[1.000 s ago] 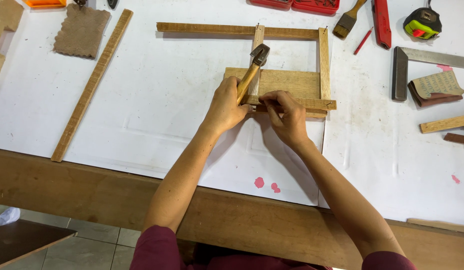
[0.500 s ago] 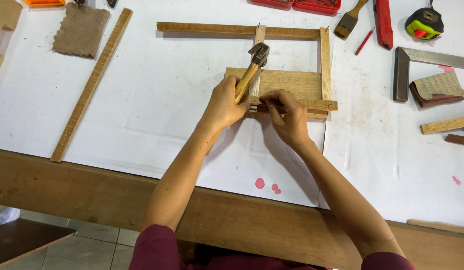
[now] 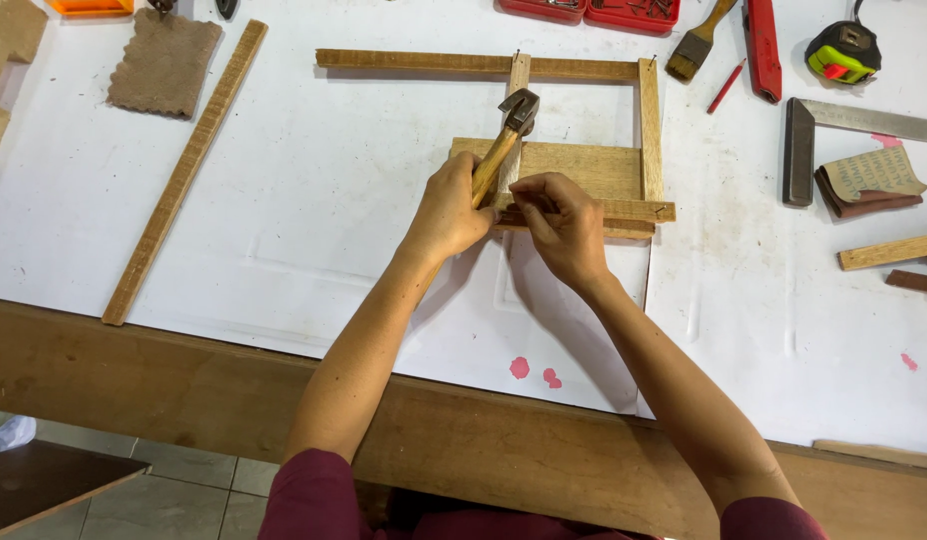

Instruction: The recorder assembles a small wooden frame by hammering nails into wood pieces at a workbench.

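Left hand (image 3: 449,212) wrapped tight round hammer (image 3: 504,140) handle, long axis slanting, metal head pointing up-right over wooden frame (image 3: 584,170). Right hand (image 3: 562,222) pinched closed at frame's lower rail, contents too small to tell. Red trays (image 3: 609,12) above frame; yellow-black tape measure (image 3: 842,50) far right of frame.

One head-worn camera looks steeply down from close above the white-covered wooden workbench (image 3: 234,230), facing away from the person, forearms entering from the bottom edge.
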